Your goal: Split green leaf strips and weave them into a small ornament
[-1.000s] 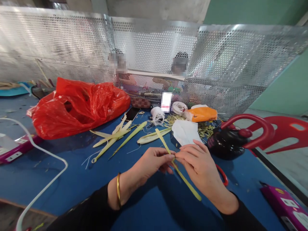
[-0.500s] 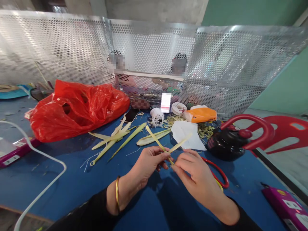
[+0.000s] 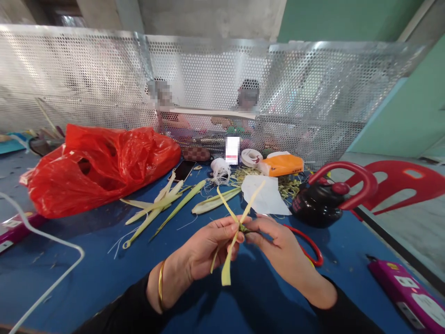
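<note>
Blue flat worktop (image 3: 104, 273), backed by a perforated silvery metal screen (image 3: 208, 69). Near the middle of its front edge, the left hand (image 3: 212, 243), gold bangle at the wrist, pinches crossed pale yellow-green leaf strips (image 3: 226, 271) between thumb and fingers. The right hand (image 3: 278, 246) grips a small dark green piece (image 3: 244, 229) at the crossing (its exact form is partly hidden by the fingertips). Both hands are raised above the surface. Beyond them lie loose pale husk leaves (image 3: 156, 204) and a white paper sheet (image 3: 262, 195). Toward the left edge sits a crumpled red plastic bag (image 3: 104, 171); near the right edge, a black round-bodied kettle with a red handle (image 3: 316, 204).
</note>
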{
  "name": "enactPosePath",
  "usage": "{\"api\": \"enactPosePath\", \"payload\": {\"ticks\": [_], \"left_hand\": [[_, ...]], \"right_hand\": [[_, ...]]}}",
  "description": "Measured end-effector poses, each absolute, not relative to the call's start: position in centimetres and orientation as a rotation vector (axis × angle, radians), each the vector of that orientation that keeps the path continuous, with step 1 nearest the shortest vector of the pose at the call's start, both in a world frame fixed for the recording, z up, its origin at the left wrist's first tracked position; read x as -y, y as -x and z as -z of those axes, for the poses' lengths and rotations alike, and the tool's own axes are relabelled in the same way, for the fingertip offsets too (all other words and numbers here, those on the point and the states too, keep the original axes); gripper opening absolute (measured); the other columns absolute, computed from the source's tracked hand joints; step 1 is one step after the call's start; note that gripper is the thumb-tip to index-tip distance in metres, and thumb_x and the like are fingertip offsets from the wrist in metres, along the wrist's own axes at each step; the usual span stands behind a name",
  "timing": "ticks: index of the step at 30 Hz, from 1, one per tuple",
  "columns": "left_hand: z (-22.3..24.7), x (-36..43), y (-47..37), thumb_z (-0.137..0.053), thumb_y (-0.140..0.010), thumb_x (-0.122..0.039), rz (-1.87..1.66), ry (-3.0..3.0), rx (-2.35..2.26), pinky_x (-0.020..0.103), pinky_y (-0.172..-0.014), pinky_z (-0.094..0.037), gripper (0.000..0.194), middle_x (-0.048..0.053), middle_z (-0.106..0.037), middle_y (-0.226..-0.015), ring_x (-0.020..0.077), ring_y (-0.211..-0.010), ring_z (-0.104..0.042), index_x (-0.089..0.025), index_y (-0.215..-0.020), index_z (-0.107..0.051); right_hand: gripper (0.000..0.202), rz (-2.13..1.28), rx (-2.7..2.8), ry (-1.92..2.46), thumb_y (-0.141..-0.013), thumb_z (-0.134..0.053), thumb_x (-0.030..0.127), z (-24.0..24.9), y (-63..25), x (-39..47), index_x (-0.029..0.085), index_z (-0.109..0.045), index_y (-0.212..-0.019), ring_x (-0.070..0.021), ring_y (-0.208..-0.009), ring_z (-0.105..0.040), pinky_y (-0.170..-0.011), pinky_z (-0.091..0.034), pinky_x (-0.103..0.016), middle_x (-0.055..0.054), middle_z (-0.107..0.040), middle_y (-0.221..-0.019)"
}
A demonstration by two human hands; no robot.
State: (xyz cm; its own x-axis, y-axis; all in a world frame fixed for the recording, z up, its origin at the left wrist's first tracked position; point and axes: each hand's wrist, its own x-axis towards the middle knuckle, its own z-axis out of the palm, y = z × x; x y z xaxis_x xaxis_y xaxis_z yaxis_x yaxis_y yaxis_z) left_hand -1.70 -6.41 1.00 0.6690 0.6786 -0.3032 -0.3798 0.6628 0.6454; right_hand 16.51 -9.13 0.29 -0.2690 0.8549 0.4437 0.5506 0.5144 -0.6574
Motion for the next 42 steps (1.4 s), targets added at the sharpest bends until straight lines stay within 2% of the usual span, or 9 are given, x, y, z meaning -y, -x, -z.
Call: {"api": "enactPosePath", "payload": {"ticks": [4, 13, 21, 27, 31, 33, 35, 39, 42], "left_hand": [[-1.0, 6.7, 1.6, -0.081, -0.065, -0.023, -0.657, -0.599, -0.599, 0.015, -0.045, -0.039, 0.030, -0.001, -0.059, -0.061, 0.0042, -0.044, -0.049, -0.012, -0.089, -0.067], [-0.3, 6.1, 1.2, -0.081, -0.064, -0.022, -0.698, -0.643, -0.637, 0.014, -0.044, -0.038, 0.027, -0.001, -0.059, -0.056, 0.0052, -0.042, -0.051, -0.012, -0.083, -0.064], [-0.5, 6.3, 1.1, -0.073, -0.074, -0.038, -0.719, -1.004, -0.888, 0.017, -0.048, -0.041, 0.031, 0.002, -0.068, -0.068, 0.0088, -0.048, -0.062, -0.014, -0.093, -0.066], [0.0, 7.1, 0.5, -0.063, -0.078, -0.044, -0.482, -1.257, -0.945, 0.018, -0.044, -0.037, 0.031, 0.005, -0.070, -0.067, 0.0096, -0.044, -0.060, -0.013, -0.076, -0.066], [1.2, 7.9, 0.2, -0.059, -0.078, -0.041, -0.357, -1.454, -0.901, 0.019, -0.044, -0.040, 0.031, 0.001, -0.063, -0.058, 0.0101, -0.042, -0.057, -0.016, -0.060, -0.060], [1.5, 8.1, 0.2, -0.058, -0.077, -0.037, -0.329, -1.514, -0.923, 0.019, -0.042, -0.039, 0.027, 0.000, -0.061, -0.055, 0.0107, -0.041, -0.056, -0.017, -0.059, -0.059], [1.5, 8.0, 0.2, -0.057, -0.076, -0.033, -0.362, -1.510, -0.957, 0.019, -0.042, -0.039, 0.023, 0.000, -0.061, -0.054, 0.0107, -0.041, -0.056, -0.017, -0.060, -0.060], [0.5, 7.2, 0.3, -0.055, -0.076, -0.028, -0.557, -1.181, -1.008, 0.017, -0.044, -0.035, 0.019, 0.001, -0.064, -0.058, 0.0109, -0.049, -0.060, -0.015, -0.069, -0.066], [0.0, 6.8, 0.4, -0.063, -0.073, -0.029, -0.673, -0.951, -0.910, 0.019, -0.050, -0.040, 0.020, 0.000, -0.062, -0.059, 0.0097, -0.050, -0.057, -0.014, -0.082, -0.071]], "right_hand": [[0.019, -0.263, 1.964, 1.160, -0.092, -0.055, 0.020, 0.2, -16.4, 9.1, 0.022, -0.063, -0.076, -0.0144, -0.070, -0.064, -0.099, -0.040, -0.039, 0.003, -0.068, -0.070], [0.022, -0.210, 1.942, 1.230, -0.091, -0.053, 0.016, 0.4, -16.4, 8.8, 0.022, -0.064, -0.073, -0.0153, -0.068, -0.062, -0.085, -0.043, -0.035, 0.002, -0.066, -0.068], [0.023, -0.255, 1.626, 1.346, -0.092, -0.051, 0.031, 0.6, -18.4, 7.5, 0.019, -0.070, -0.098, -0.0233, -0.090, -0.068, -0.079, -0.051, -0.035, -0.008, -0.073, -0.098], [0.025, -0.339, 1.582, 1.354, -0.090, -0.054, 0.037, -1.1, -19.2, 8.2, 0.020, -0.072, -0.086, -0.0216, -0.083, -0.066, -0.072, -0.050, -0.030, -0.006, -0.071, -0.088], [0.011, -0.568, 1.880, 1.344, -0.083, -0.064, 0.029, -1.2, -17.7, 9.1, 0.020, -0.067, -0.077, -0.0158, -0.068, -0.062, -0.064, -0.048, -0.025, 0.001, -0.063, -0.071], [0.019, -0.617, 1.915, 1.311, -0.084, -0.063, 0.024, -0.9, -16.8, 9.5, 0.020, -0.059, -0.066, -0.0141, -0.065, -0.060, -0.060, -0.047, -0.024, 0.002, -0.060, -0.068], [0.022, -0.524, 1.932, 1.227, -0.088, -0.058, 0.020, -0.6, -16.1, 10.0, 0.019, -0.056, -0.066, -0.0133, -0.065, -0.059, -0.059, -0.046, -0.023, 0.001, -0.061, -0.069], [0.011, 0.035, 2.070, 0.993, -0.088, -0.056, 0.011, -0.1, -15.4, 10.7, 0.018, -0.064, -0.089, -0.0161, -0.071, -0.060, -0.071, -0.046, -0.031, -0.003, -0.065, -0.077], [0.017, 0.315, 2.163, 0.944, -0.087, -0.055, 0.008, 0.1, -15.2, 10.9, 0.017, -0.066, -0.096, -0.0184, -0.074, -0.061, -0.080, -0.043, -0.037, -0.005, -0.068, -0.081]]}}
